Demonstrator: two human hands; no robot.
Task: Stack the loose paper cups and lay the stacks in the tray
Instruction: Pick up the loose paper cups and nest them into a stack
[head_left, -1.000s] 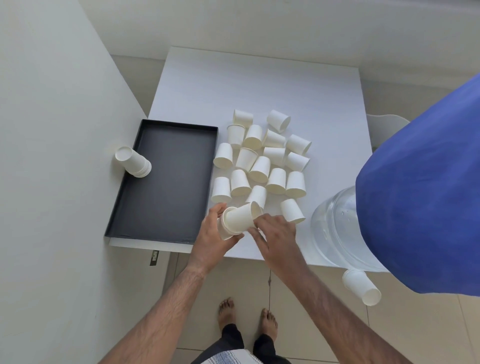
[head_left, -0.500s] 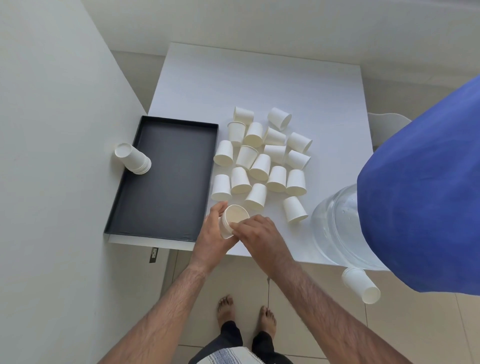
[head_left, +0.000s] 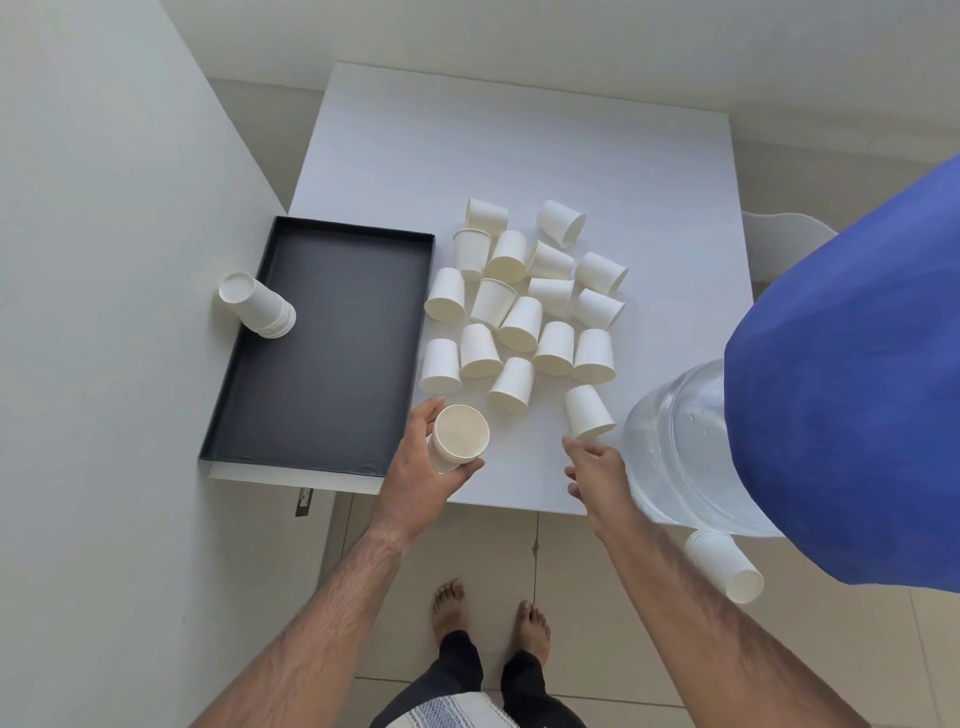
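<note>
Several loose white paper cups (head_left: 522, 306) lie scattered on the white table (head_left: 519, 145), right of a black tray (head_left: 332, 343). A short cup stack (head_left: 260, 306) lies on its side at the tray's left rim. My left hand (head_left: 421, 473) holds a small nested cup stack (head_left: 457, 436) near the table's front edge, mouth facing up at me. My right hand (head_left: 597, 467) is empty, fingers apart, just below a single upside-down cup (head_left: 587, 413), touching or nearly touching its rim.
A large clear water bottle (head_left: 685, 447) with a blue cover (head_left: 852, 389) stands at the table's right front corner. Another cup stack (head_left: 724, 566) sticks out below it. A white wall (head_left: 104, 260) runs along the left. My bare feet (head_left: 488, 608) are on the tiled floor.
My right hand pushed a cup into the stack in my left hand, then let go and moved right toward the single cup. The left hand kept the stack.
</note>
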